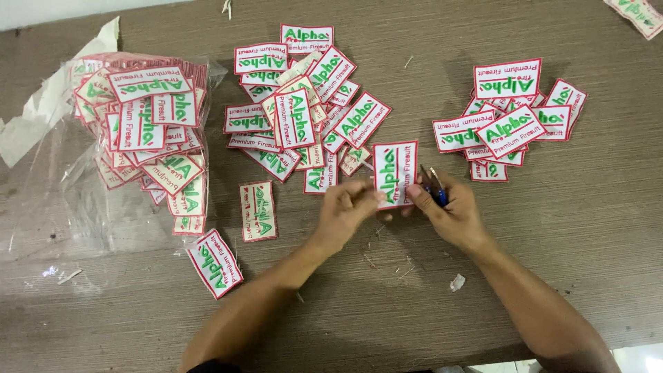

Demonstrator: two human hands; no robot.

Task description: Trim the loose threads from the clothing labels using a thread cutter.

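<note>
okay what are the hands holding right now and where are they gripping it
The left hand pinches a white embroidered patch with red border at its lower left edge. The right hand holds small blue-handled snips by the handles, at the patch's lower right edge.

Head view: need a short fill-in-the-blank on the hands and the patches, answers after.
1. The left hand and right hand hold one upright patch with a ____ border.
2. The right hand also grips small snips with ____ handles.
3. The pile at far left lies on a clear ____ bag.
4. The table is ____ in colour.

Answers: red; blue; plastic; brown
</note>
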